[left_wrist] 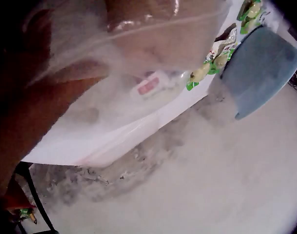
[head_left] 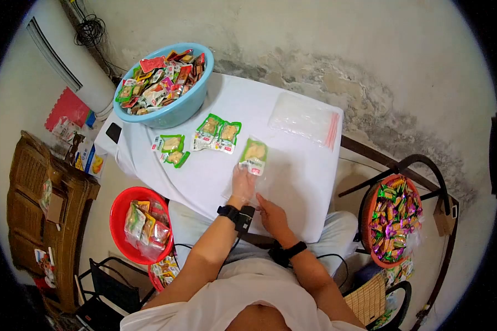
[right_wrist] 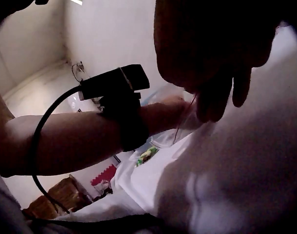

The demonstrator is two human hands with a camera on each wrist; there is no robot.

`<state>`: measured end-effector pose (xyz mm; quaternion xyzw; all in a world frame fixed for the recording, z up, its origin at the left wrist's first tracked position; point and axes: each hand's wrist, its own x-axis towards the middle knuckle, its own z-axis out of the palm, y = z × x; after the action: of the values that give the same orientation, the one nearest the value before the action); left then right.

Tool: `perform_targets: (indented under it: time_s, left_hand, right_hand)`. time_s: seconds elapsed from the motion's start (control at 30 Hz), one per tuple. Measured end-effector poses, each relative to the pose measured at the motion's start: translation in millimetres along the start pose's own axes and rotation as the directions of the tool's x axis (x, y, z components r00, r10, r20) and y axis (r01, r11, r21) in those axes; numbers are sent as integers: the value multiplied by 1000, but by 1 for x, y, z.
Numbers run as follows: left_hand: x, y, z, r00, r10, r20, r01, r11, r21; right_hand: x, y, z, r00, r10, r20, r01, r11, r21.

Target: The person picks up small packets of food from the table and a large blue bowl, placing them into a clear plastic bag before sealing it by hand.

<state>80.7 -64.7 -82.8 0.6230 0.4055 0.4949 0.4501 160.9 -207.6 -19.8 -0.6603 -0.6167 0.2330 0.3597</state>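
My left hand (head_left: 243, 185) grips a green-and-white snack packet (head_left: 254, 156) with pale pieces showing in its window. Clear plastic of a zip bag (left_wrist: 163, 53) covers that hand and the packet's red label in the left wrist view. My right hand (head_left: 272, 217) pinches the bag's open edge, where a red strip (right_wrist: 191, 109) runs by the fingers. Left of the hands, a pair of similar green packets (head_left: 218, 134) lies on the white-covered table (head_left: 292, 182), with more green packets (head_left: 171, 150) farther left.
A blue basin (head_left: 168, 113) heaped with mixed snack packets stands at the table's back left. Flat clear bags with red strips (head_left: 303, 119) lie at the back right. A red basin (head_left: 116, 220) sits left, and a red tub of wrapped sweets (head_left: 395, 220) sits right.
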Motion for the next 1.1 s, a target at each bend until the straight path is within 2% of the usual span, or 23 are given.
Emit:
perform_targets:
  time_s: [0.03, 0.07, 0.1, 0.13, 0.2, 0.23, 0.33, 0.37, 0.4, 0.43, 0.47, 0.53, 0.57, 0.67, 0.73, 0.77, 0.83, 0.87, 0.93, 0.97, 1.03, 1.07, 1.1]
  left_hand:
    - [2, -7, 1, 1000, 0, -2, 0, 1000, 1]
    - [3, -15, 3, 997, -83, -1, 83, 994, -68]
    - [3, -23, 4, 986, -167, 3, 166, 977, -135]
    - [3, -37, 6, 985, -170, -4, 168, 977, -130]
    - [2, -49, 7, 917, -357, 175, 397, 786, -474]
    - [-1, -47, 5, 920, -359, 159, 391, 791, -471]
    - [-10, -40, 6, 672, -665, 327, 629, 280, -725]
    - [-15, -44, 4, 674, -666, 320, 626, 284, -726]
    - [-21, -45, 1, 821, -534, 202, 514, 536, -670]
    - [-25, -47, 0, 928, -355, 110, 351, 742, -572]
    - [-25, -49, 2, 928, -357, 107, 351, 742, -571]
    - [-10, 33, 3, 802, -595, -61, 521, 745, -416]
    - [-10, 33, 2, 801, -596, -61, 522, 745, -416]
    - [-13, 39, -5, 798, -600, 49, 562, 713, -420]
    - [-35, 62, -15, 809, -570, 142, 531, 605, -594]
    - [-52, 63, -25, 811, -568, 137, 527, 609, -593]
    - [-83, 65, -52, 765, -520, 380, 640, 677, -364]
    - [-81, 80, -66, 765, -520, 380, 640, 678, -361]
    - [-71, 113, -94, 662, -470, 583, 666, 727, -170]
    - [-57, 105, -106, 682, -512, 522, 655, 745, -125]
    - [-17, 84, -124, 888, -375, 266, 379, 925, 40]
    - [7, 72, -132, 959, -239, 153, 188, 939, 290]
    - [28, 80, -131, 996, -64, 64, 32, 908, 418]
  right_hand:
    - [-1, 1, 2, 1000, 10, -14, -10, 999, 36]
    - [-1, 2, 4, 999, 22, -27, -20, 997, 72]
    - [-1, 2, 5, 1000, 20, -22, -19, 997, 76]
    - [-1, 2, 6, 999, 29, -46, -28, 999, 24]
    - [2, 2, 6, 998, 18, -59, -19, 1000, -18]
    - [2, 2, 4, 996, 56, -64, -55, 998, 15]
    - [1, 4, 2, 992, 101, -82, -93, 991, 95]
    - [1, 5, 3, 988, 119, -98, -105, 985, 137]
    - [2, 2, 1, 989, 117, -95, -103, 985, 141]
    - [1, -1, -1, 991, 96, -93, -83, 986, 142]
    - [1, -3, -3, 993, 76, -90, -63, 988, 142]
    - [1, 0, -2, 994, 76, -77, -66, 989, 131]
    - [1, 1, -1, 995, 78, -65, -69, 990, 119]
    - [6, 4, -1, 994, 53, -100, -47, 997, 66]
    - [8, 6, 0, 993, 68, -95, -59, 994, 95]
    - [10, 7, 1, 993, 83, -88, -71, 990, 123]
    - [12, 3, -3, 993, 66, -98, -57, 995, 85]
    - [13, 1, -6, 993, 53, -107, -49, 998, 44]
    - [13, -1, -10, 989, 38, -142, -34, 999, 31]
    - [13, -1, -13, 984, 20, -175, -18, 1000, 14]
    - [15, -3, -22, 990, 40, -135, -46, 998, -38]
    - [15, -5, -25, 994, 60, -96, -69, 993, -94]
    - [15, -7, -27, 993, 59, -98, -68, 993, -94]
